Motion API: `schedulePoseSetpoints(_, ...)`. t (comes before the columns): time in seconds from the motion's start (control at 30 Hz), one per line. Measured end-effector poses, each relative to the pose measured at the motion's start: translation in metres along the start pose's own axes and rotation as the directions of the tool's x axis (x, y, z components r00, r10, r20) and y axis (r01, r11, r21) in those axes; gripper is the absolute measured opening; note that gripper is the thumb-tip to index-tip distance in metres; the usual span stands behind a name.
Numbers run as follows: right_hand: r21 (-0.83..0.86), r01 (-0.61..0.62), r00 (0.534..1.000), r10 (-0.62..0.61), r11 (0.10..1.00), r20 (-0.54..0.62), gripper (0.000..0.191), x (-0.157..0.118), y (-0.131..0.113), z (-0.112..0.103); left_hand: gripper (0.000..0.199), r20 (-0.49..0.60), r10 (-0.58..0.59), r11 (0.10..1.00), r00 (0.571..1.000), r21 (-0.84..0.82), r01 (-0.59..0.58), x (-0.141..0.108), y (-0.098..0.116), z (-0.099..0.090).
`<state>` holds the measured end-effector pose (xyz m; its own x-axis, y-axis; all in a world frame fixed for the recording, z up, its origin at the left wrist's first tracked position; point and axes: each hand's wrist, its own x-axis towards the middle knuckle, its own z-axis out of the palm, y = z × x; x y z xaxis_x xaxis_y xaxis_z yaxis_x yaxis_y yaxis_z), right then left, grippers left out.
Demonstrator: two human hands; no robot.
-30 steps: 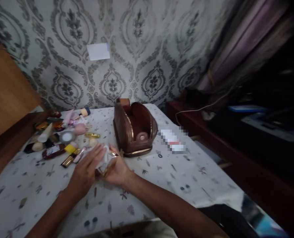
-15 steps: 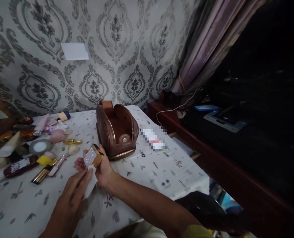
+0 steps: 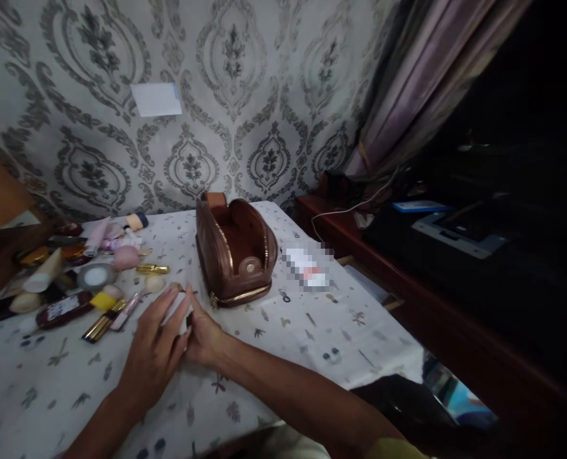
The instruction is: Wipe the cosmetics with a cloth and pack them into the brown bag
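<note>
My left hand (image 3: 152, 347) presses a white tissue (image 3: 182, 317) over a small box, its fingers bent around it. On the other side, my right hand (image 3: 204, 335) holds the small box, which is mostly hidden between both hands. Just beyond them stands a brown leather bag (image 3: 211, 255) with its zipped top open. Left of my hands lie a gold tube (image 3: 152, 269), a round cream-coloured item (image 3: 155, 283), a pink tube (image 3: 128, 310) and black-and-gold tubes (image 3: 102, 324).
More cosmetics, among them a dark red bottle (image 3: 64, 310) and a pink sponge (image 3: 127, 257), crowd the left of the cloth-covered table (image 3: 259, 382). A blurred white item (image 3: 307, 268) lies right of the bag. A dark red desk (image 3: 383, 268) borders the right.
My left hand has moved up over the small box with the tissue, covering the glittery face that showed before. The view has shifted, so the table things appear farther right.
</note>
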<state>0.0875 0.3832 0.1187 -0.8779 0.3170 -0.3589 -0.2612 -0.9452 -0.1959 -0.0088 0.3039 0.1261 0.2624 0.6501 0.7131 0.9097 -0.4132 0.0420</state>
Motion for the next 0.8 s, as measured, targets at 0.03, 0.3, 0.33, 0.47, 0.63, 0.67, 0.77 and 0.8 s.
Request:
schedulePoseSetpoints(0.03, -0.013, 0.028, 1.0, -0.028, 1.0, 0.003, 0.061, 0.0, 0.002, 0.003, 0.065, 0.011, -0.041, 0.999, 0.999, -0.012, 0.041, 0.001, 0.0, 0.001)
schedulePoseSetpoints(0.3, -0.215, 0.332, 0.943, -0.327, 0.918, 0.061, 0.044, 0.001, 0.009, 0.007, 0.06, 0.076, -0.451, 0.859, 0.889, -0.233, 0.456, -0.007, -0.023, -0.002)
schedulePoseSetpoints(0.33, -0.246, 0.358, 0.933, -0.351, 0.901, 0.074, 0.043, 0.002, 0.009, 0.005, 0.058, 0.059, -0.514, 0.819, 0.856, -0.265, 0.51, -0.008, -0.027, -0.003)
schedulePoseSetpoints(0.47, -0.375, 0.451, 0.892, -0.424, 0.81, 0.157, 0.051, 0.002, 0.008, 0.0, 0.053, 0.038, -0.747, 0.586, 0.663, -0.432, 0.685, -0.008, -0.042, -0.013)
schedulePoseSetpoints(0.63, -0.557, 0.462, 0.879, -0.438, 0.69, 0.186, 0.058, -0.001, 0.008, 0.0, 0.053, 0.104, -0.883, 0.286, 0.457, -0.652, 0.703, -0.003, -0.051, -0.021)
schedulePoseSetpoints(0.67, -0.579, 0.469, 0.873, -0.448, 0.667, 0.192, 0.056, -0.001, 0.007, 0.0, 0.054, 0.114, -0.892, 0.26, 0.437, -0.661, 0.704, -0.004, -0.052, -0.021)
schedulePoseSetpoints(0.77, -0.599, 0.479, 0.862, -0.473, 0.642, 0.182, 0.055, -0.001, 0.003, 0.003, 0.058, 0.136, -0.903, 0.212, 0.407, -0.684, 0.699, -0.006, -0.054, -0.019)
schedulePoseSetpoints(0.8, -0.597, 0.464, 0.872, -0.457, 0.655, 0.176, 0.055, -0.002, 0.002, 0.004, 0.06, 0.138, -0.903, 0.205, 0.407, -0.693, 0.691, -0.006, -0.055, -0.019)
